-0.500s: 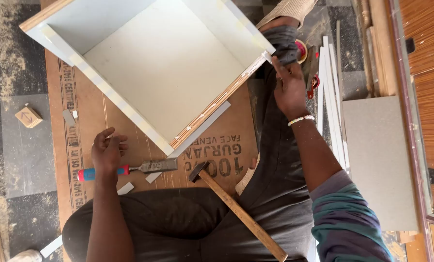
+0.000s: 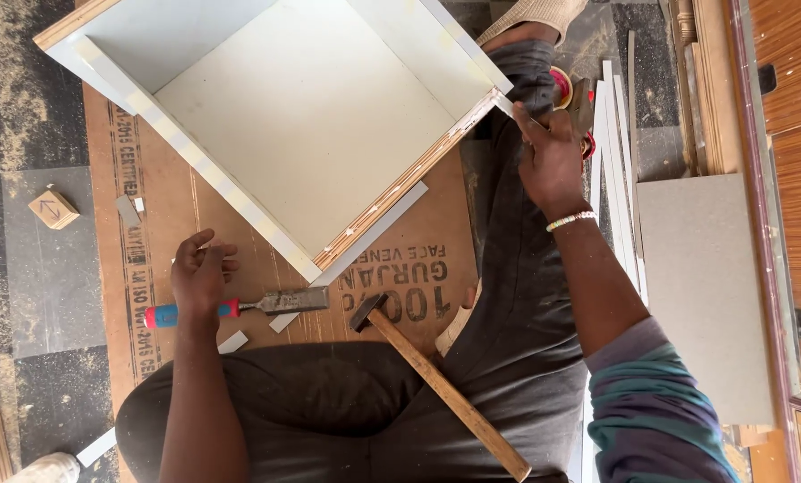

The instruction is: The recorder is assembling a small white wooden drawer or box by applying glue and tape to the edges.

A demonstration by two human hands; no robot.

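Two hands at work: my left hand [image 2: 201, 277] rests loosely curled on the red-and-blue handle of the chisel [image 2: 239, 307], which lies flat on the brown board [image 2: 150, 224] just below the white drawer box [image 2: 284, 116]. My right hand [image 2: 551, 161] pinches a thin white edge strip [image 2: 508, 105] at the box's right corner. The hammer [image 2: 436, 385] lies across my lap, between my arms.

I see the open box [image 2: 302, 116] filling the upper centre, the chisel [image 2: 239, 306] at lower left under my left hand [image 2: 199, 282], the hammer [image 2: 436, 385] at lower centre, my right hand [image 2: 553, 156] at the box's right corner
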